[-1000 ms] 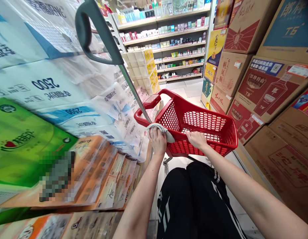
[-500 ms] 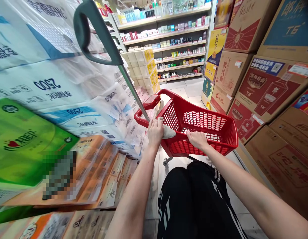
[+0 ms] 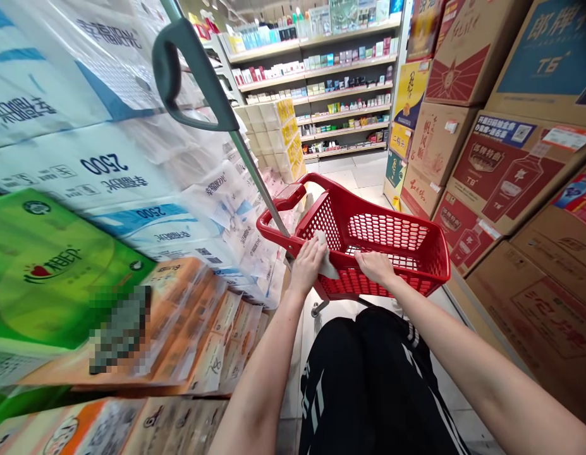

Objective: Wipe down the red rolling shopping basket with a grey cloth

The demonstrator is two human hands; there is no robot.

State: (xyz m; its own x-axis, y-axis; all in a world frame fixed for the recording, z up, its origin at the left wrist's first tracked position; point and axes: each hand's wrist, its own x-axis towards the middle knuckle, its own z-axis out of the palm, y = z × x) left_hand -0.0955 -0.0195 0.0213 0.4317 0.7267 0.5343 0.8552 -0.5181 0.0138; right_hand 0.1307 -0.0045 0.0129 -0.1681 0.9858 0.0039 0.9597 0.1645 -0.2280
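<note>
A red shopping cart basket (image 3: 387,243) with perforated walls stands in front of my knees. My left hand (image 3: 308,264) presses a pale cloth (image 3: 329,265) against its near rim, the fingers closed over the cloth. Part of the cloth hangs down the outer wall. Further right, my right hand (image 3: 374,266) grips the same rim, fingers wrapped over its edge. From the basket's left end a metal pole rises, topped by a grey loop handle (image 3: 195,76).
Stacked white tissue packs (image 3: 126,170), a green pack (image 3: 60,272) and orange packs (image 3: 179,328) line the left side. Cardboard cartons (image 3: 511,170) are piled on the right. Shelves of small goods (image 3: 321,88) stand across the far end of the tiled aisle.
My left hand has slid right along the near rim with the cloth, away from the pole's base. The right hand keeps its grip on the rim. The view has shifted slightly.
</note>
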